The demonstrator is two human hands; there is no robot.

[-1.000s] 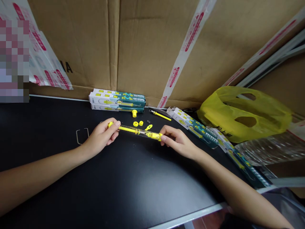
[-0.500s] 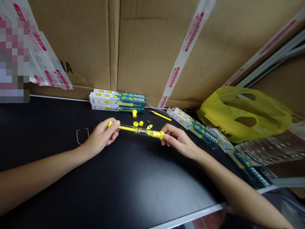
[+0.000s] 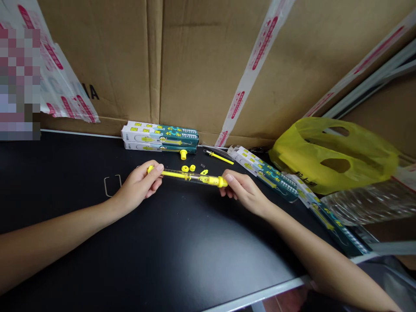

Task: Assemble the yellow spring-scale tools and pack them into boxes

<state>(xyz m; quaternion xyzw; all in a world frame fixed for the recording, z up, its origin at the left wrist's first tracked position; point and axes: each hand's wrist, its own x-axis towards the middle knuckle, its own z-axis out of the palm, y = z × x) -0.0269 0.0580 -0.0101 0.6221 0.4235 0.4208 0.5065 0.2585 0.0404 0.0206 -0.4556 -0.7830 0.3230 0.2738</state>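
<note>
A clear tubular spring scale [image 3: 195,177] with yellow inner parts is stretched level between my two hands above the black table. My left hand [image 3: 143,181] pinches its left end between thumb and fingers. On the right, my right hand [image 3: 242,187] grips the yellow cap [image 3: 221,181] at the other end. Just behind the tube lie a yellow ring [image 3: 185,168], a small yellow cap [image 3: 193,167], a tiny coil spring [image 3: 203,165] and a flat yellow piece [image 3: 204,172]. A bent metal wire [image 3: 105,187] rests left of my left hand.
Stacked spring scale boxes [image 3: 159,136] stand at the back, with a yellow flanged plug [image 3: 183,154] before them. A thin yellow rod [image 3: 221,157] lies nearby. More boxes [image 3: 263,173], a yellow plastic bag [image 3: 334,160] and clear packaging [image 3: 367,201] occupy the right. Cardboard [image 3: 201,65] walls the back.
My right hand has shifted slightly right and up, its thumb now over the cap's outer end. More of the yellow cap shows. My left hand has stayed in place.
</note>
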